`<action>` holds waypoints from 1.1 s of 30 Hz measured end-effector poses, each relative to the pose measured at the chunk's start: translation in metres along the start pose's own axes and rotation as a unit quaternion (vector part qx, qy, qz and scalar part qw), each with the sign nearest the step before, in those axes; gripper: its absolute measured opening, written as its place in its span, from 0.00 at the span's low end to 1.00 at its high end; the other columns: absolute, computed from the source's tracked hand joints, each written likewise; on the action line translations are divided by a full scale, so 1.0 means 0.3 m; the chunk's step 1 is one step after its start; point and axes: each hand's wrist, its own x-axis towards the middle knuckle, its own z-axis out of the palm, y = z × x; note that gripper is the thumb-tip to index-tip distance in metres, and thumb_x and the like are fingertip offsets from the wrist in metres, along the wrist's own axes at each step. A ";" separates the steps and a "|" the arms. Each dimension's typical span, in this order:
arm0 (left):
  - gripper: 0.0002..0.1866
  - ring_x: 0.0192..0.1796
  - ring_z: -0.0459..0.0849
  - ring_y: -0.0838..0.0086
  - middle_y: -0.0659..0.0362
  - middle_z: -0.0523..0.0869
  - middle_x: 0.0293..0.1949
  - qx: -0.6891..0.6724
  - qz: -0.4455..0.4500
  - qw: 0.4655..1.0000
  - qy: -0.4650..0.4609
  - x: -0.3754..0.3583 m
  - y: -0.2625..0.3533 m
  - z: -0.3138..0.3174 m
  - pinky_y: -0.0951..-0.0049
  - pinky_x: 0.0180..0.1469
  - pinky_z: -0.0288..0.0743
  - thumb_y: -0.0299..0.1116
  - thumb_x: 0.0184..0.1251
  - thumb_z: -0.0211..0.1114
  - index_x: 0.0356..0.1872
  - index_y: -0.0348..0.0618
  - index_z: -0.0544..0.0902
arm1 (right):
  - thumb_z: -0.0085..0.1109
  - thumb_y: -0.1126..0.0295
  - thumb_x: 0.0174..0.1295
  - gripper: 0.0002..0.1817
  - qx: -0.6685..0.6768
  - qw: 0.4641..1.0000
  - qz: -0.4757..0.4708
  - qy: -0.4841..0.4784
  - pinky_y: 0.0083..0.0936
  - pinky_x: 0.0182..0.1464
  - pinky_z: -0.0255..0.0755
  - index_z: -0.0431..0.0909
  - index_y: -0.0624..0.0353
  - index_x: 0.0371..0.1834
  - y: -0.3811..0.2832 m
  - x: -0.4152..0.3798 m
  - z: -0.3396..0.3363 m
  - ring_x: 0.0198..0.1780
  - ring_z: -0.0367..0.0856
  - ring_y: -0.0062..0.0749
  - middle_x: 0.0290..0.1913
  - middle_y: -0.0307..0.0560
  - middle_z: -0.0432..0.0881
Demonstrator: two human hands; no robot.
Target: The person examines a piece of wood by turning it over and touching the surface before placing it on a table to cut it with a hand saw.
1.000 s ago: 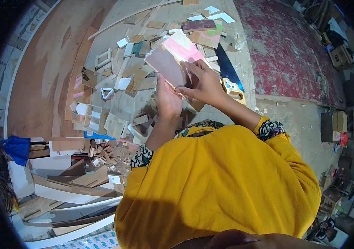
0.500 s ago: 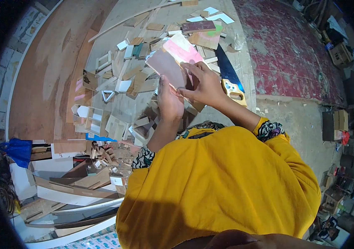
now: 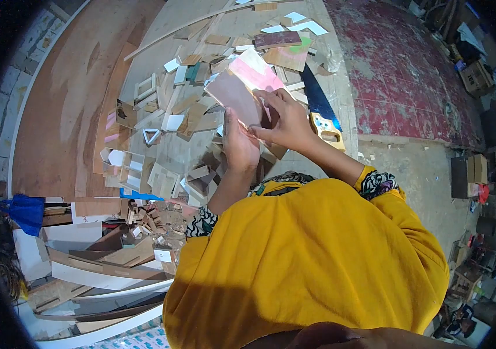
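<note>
A thin grey-brown rectangular board (image 3: 233, 96) with pale edges is held up tilted between my hands. My left hand (image 3: 240, 142) grips its near-left edge, thumb pointing up along the face. Across the near-right side, my right hand (image 3: 287, 119) has its fingers curled over the board, thumb at the lower edge. A pink and white panel (image 3: 258, 71) shows just beyond and partly behind the board. To the right of my right hand lies a handsaw (image 3: 319, 104) with a yellow wooden handle.
Wood offcuts (image 3: 190, 113) and small frames (image 3: 145, 87) litter the worktable (image 3: 169, 35). A maroon block (image 3: 277, 39) lies at the back. Brown plywood sheets (image 3: 68, 99) extend along the left. Stacked boards (image 3: 102, 262) stand at lower left, with red tiled floor (image 3: 399, 75) at right.
Both hands keep nearly the same hold on the board. The view has shifted only slightly.
</note>
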 end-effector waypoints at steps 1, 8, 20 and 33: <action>0.24 0.62 0.69 0.64 0.53 0.68 0.60 0.007 0.001 1.000 -0.010 0.001 0.001 0.000 0.62 0.63 0.63 0.43 0.74 0.42 0.64 0.40 0.58 | 0.71 0.55 0.32 0.37 0.000 1.000 -0.003 0.004 0.33 0.37 0.74 0.75 0.57 0.51 -0.001 0.000 0.001 0.36 0.79 0.43 0.38 0.51 0.75; 0.23 0.62 0.69 0.64 0.53 0.69 0.59 0.045 0.013 0.999 0.004 -0.006 0.009 0.022 0.61 0.64 0.61 0.42 0.74 0.43 0.63 0.41 0.59 | 0.71 0.55 0.32 0.37 -0.002 1.000 -0.018 0.017 0.32 0.36 0.74 0.75 0.57 0.51 -0.003 0.000 -0.001 0.34 0.79 0.43 0.38 0.51 0.76; 0.23 0.62 0.68 0.65 0.53 0.69 0.59 -0.006 0.014 1.000 -0.012 -0.010 0.012 0.016 0.61 0.64 0.62 0.43 0.74 0.43 0.63 0.40 0.59 | 0.72 0.55 0.32 0.37 0.006 1.000 0.002 0.004 0.33 0.37 0.74 0.76 0.57 0.51 -0.013 0.002 -0.007 0.35 0.79 0.44 0.39 0.52 0.76; 0.24 0.63 0.66 0.60 0.51 0.68 0.61 -0.069 -0.022 0.997 -0.001 0.020 0.069 -0.014 0.55 0.65 0.58 0.43 0.73 0.42 0.64 0.39 0.59 | 0.62 0.75 0.45 0.28 0.108 0.993 -0.025 -0.030 0.26 0.35 0.76 0.74 0.54 0.54 0.015 0.008 -0.040 0.33 0.80 0.39 0.44 0.52 0.80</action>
